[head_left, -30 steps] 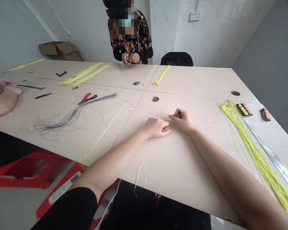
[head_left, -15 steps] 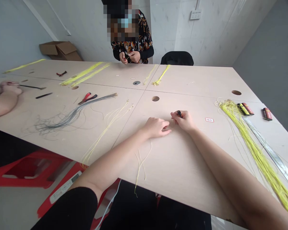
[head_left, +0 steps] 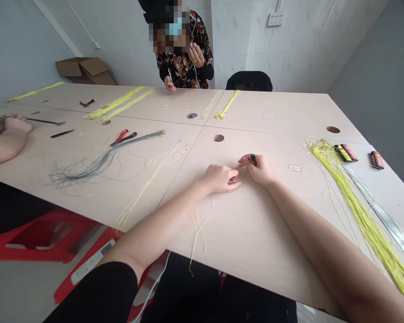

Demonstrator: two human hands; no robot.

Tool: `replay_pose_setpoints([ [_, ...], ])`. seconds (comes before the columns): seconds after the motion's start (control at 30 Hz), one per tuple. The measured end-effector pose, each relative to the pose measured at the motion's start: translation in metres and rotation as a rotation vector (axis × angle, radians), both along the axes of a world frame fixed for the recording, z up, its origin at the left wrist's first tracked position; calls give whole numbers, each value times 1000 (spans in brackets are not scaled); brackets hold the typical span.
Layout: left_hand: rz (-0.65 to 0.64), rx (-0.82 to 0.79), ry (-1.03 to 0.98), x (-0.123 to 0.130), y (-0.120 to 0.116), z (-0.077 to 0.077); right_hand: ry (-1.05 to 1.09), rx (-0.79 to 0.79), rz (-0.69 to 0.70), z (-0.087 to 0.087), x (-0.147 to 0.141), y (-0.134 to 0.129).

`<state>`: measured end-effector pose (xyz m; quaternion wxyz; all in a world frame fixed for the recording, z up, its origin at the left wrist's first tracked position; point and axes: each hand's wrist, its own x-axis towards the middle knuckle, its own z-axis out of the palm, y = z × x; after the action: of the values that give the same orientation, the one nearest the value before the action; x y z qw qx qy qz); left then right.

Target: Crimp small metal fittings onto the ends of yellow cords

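Note:
My right hand (head_left: 258, 170) pinches a small black cylinder with a red tip (head_left: 253, 159) between its fingers. My left hand (head_left: 218, 178) rests on the pale wood table (head_left: 256, 233) with its fingers curled, and its fingertips nearly meet my right hand. Anything thin in those fingers is too small to make out. Loose pale yellow cords (head_left: 198, 235) lie under my left forearm. Off to the right is a thick bundle of yellow cords (head_left: 360, 215), next to a steel ruler (head_left: 384, 220).
A co-worker's hands (head_left: 183, 67) work a thin strand across the table. Another person's forearm (head_left: 6, 139) lies at the left, near red-handled pliers (head_left: 123, 138) and grey wires (head_left: 101, 163). Black-and-red packets (head_left: 346, 152) stand at the right. Red stools (head_left: 37, 237) sit below the near edge.
The co-worker's hands have parted, one rising to chest height with a strand. My right hand's fingers have moved slightly toward my left hand. The camera has tilted slightly.

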<state>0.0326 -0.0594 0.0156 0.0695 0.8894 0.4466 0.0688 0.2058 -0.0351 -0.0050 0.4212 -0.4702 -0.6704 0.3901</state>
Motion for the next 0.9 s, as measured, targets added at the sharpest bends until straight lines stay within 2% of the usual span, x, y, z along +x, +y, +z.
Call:
replay_pose_setpoints([
  [0.2, 0, 2, -6, 0, 0, -1, 48, 2, -51, 1, -1, 0],
  [0.33, 1, 7, -13, 0, 0, -2, -17, 9, -116, 2, -2, 1],
  [0.5, -6, -2, -7, 0, 0, -1, -28, -67, -110, 1, -3, 1],
  [0.9, -2, -14, 2, 0, 1, -2, -28, -57, -144, 3, -3, 0],
])
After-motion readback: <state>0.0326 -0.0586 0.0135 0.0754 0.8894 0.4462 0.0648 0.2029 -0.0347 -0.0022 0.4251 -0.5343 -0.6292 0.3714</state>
